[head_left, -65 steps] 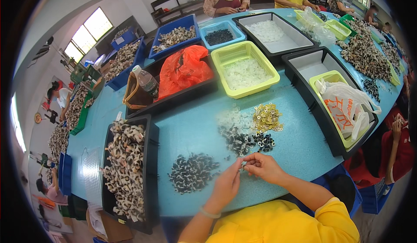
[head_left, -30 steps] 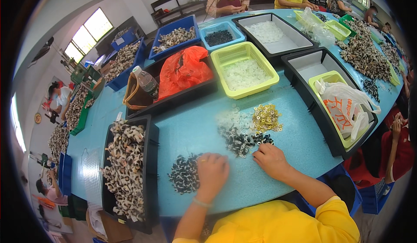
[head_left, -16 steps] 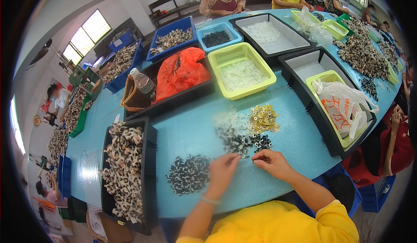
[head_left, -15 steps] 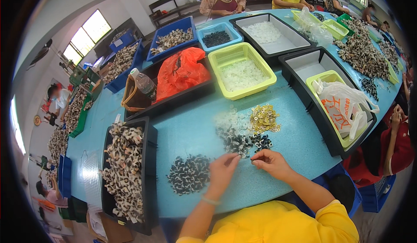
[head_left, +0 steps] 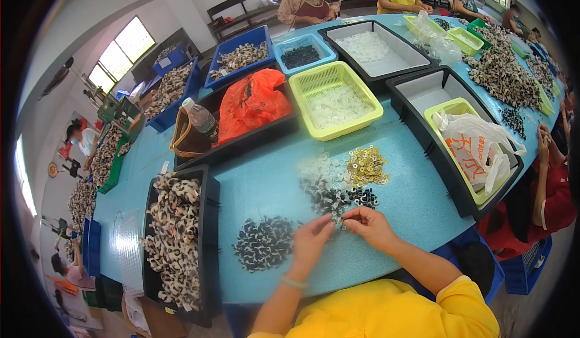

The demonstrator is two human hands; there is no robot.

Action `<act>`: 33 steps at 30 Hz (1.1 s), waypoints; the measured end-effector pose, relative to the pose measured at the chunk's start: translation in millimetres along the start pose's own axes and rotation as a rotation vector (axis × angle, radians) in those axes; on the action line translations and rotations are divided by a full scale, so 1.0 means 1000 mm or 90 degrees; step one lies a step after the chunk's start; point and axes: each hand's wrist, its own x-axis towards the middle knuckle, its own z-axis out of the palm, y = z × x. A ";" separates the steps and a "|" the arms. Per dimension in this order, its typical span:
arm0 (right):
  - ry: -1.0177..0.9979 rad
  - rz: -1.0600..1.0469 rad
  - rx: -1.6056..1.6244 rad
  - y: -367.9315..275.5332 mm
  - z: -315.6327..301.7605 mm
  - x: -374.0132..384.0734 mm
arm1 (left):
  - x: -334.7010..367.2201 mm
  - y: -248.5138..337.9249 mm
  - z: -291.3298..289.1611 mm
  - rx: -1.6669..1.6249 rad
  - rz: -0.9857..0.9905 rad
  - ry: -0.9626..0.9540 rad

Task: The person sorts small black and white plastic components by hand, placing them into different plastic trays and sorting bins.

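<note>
Both hands work close together over the blue table (head_left: 266, 295), just in front of the small parts. My left hand (head_left: 309, 244) has thumb and forefinger pinched; what sits between them is too small to make out. My right hand (head_left: 373, 229) pinches too, its fingertips near the left ones, at a tiny piece I cannot identify. Beyond the fingertips lie a heap of small black-and-white pieces (head_left: 329, 200), a few black rings (head_left: 364, 198), yellow ring-shaped pieces (head_left: 367, 165) and translucent white ones (head_left: 320, 164). Left of my left hand spreads a pile of dark parts (head_left: 264, 244).
At left a black tray (head_left: 211, 241) holds many brown-and-white parts. Ahead stand a yellow-green basket (head_left: 329, 133) of pale pieces and a black tray with a red bag (head_left: 251, 105) and a bottle (head_left: 201, 120). A plastic bag (head_left: 477, 144) lies at right. Several people sit around the table.
My right hand has shifted slightly left and up, so its fingertips are closer to my left hand's. The left hand stays about where it was.
</note>
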 end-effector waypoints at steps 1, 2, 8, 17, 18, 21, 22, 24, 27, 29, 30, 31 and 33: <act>-0.001 -0.013 0.001 -0.001 -0.001 0.001 | -0.001 0.001 0.000 0.001 -0.011 -0.002; -0.002 -0.026 0.001 -0.002 -0.001 0.001 | -0.002 0.002 0.001 0.001 -0.011 -0.002; -0.003 0.015 0.046 -0.001 0.008 -0.003 | -0.011 -0.003 0.005 -0.044 0.022 -0.016; 0.056 -0.224 -0.306 -0.005 0.015 -0.017 | -0.044 -0.014 0.018 -0.304 -0.065 -0.035; 0.051 -0.215 -0.310 -0.008 0.017 -0.019 | -0.047 -0.016 0.018 -0.305 -0.066 -0.035; 0.036 -0.101 -0.238 0.004 0.017 -0.020 | -0.052 -0.015 0.014 -0.139 0.014 0.006; 0.037 -0.100 -0.240 0.004 0.019 -0.023 | -0.051 -0.012 0.011 0.049 0.148 0.005; 0.030 0.008 -0.138 0.003 0.023 -0.029 | -0.050 -0.004 0.006 0.237 0.281 0.005; -0.009 0.033 -0.068 0.000 0.023 -0.034 | -0.046 0.003 -0.004 0.247 0.265 -0.012; 0.003 -0.080 -0.212 0.002 0.015 -0.031 | -0.038 -0.003 -0.019 0.412 0.323 -0.031; 0.015 -0.193 -0.355 0.002 0.008 -0.028 | -0.033 -0.003 -0.024 0.471 0.396 -0.003; 0.042 -0.233 -0.407 -0.005 0.002 -0.024 | -0.031 0.000 -0.030 0.471 0.396 -0.003; 0.116 -0.344 -0.510 -0.009 -0.011 -0.011 | -0.030 0.005 -0.042 0.605 0.431 0.035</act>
